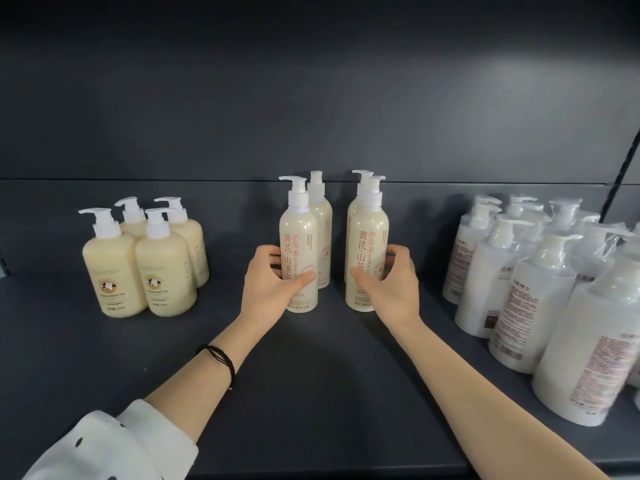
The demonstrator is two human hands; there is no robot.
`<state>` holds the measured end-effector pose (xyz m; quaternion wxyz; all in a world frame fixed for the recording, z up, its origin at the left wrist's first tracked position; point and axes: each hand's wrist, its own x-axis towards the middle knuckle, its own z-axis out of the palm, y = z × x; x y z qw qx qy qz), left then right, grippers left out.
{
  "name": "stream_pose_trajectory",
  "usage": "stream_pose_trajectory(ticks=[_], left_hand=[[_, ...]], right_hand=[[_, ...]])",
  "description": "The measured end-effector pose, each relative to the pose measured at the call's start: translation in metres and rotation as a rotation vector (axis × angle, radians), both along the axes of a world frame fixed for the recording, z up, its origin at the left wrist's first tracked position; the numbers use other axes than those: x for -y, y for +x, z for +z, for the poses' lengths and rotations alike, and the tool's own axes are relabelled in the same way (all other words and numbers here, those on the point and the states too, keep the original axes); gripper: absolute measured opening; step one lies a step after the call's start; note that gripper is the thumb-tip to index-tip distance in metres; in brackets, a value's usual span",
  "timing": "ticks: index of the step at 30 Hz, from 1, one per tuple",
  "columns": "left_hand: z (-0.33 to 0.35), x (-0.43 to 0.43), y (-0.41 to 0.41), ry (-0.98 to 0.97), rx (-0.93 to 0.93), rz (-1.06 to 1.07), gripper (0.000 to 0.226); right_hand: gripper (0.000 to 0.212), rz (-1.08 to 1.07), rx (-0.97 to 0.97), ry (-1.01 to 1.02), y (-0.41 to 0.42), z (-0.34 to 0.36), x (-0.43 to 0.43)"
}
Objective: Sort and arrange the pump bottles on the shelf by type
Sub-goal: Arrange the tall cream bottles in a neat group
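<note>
Head view: both forearms reach forward over the dark shelf (311, 375) and draw in toward its middle. The left hand (277, 284) grips the left front slim bottle (299, 233), with the thumb across the label and the fingers curled round its left side. The right hand (393, 284) mirrors it on the right front slim bottle (370, 237), thumb on the front and fingers curled round the right side. Both bottles stand upright mid-shelf with a gap between them.

The hands cover part of each label. Behind them, the left rear slim bottle (322, 209) and the right rear slim bottle (353, 213) are mostly hidden. Four squat cream bottles (138, 258) cluster well to the left. The white wrapped bottles (519, 289) on the right are blurred, their print unreadable, and the frame edge cuts the group off. A dark cord bracelet (218, 358) circles the left wrist, and the dotted sleeve (104, 445) is cut off at the bottom corner
</note>
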<state>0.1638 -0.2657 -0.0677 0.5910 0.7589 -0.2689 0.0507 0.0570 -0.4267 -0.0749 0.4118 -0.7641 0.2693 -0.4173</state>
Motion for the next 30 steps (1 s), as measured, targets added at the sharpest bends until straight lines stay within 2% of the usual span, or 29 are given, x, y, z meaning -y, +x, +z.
stream_pose_trajectory(ticks=[5, 11, 14, 16, 18, 20, 22, 24, 27, 30], left_hand=[[0.003, -0.005, 0.005, 0.012, 0.007, 0.094, 0.067], [0.002, -0.018, 0.019, 0.011, 0.004, 0.162, 0.065], [0.001, -0.02, 0.022, 0.013, 0.005, 0.173, 0.066], [0.001, -0.02, 0.023, 0.012, 0.01, 0.166, 0.066], [0.001, -0.019, 0.024, 0.014, 0.018, 0.164, 0.065], [-0.001, -0.02, 0.024, 0.015, 0.016, 0.163, 0.065], [-0.003, -0.02, 0.025, 0.011, 0.011, 0.158, 0.067], [-0.003, -0.019, 0.026, 0.011, 0.005, 0.157, 0.068], [-0.002, -0.018, 0.027, 0.013, 0.009, 0.15, 0.067], [-0.003, -0.018, 0.028, 0.009, 0.016, 0.142, 0.066]], right_hand=[[0.068, 0.102, -0.056, -0.042, 0.008, -0.001, -0.017], [0.059, 0.277, -0.065, -0.104, 0.026, 0.001, -0.035], [0.038, 0.367, 0.014, -0.043, 0.031, 0.002, -0.037], [0.019, 0.212, 0.141, -0.033, 0.031, 0.005, -0.03], [0.028, -0.034, 0.175, -0.048, 0.033, 0.006, -0.011], [0.048, -0.162, 0.084, -0.053, 0.038, 0.003, 0.011], [0.059, -0.133, -0.022, -0.032, 0.044, -0.001, 0.024], [0.062, -0.072, -0.036, -0.001, 0.047, -0.007, 0.029], [0.061, -0.035, -0.002, -0.008, 0.048, -0.011, 0.033], [0.055, 0.104, 0.015, 0.04, 0.047, -0.011, 0.038]])
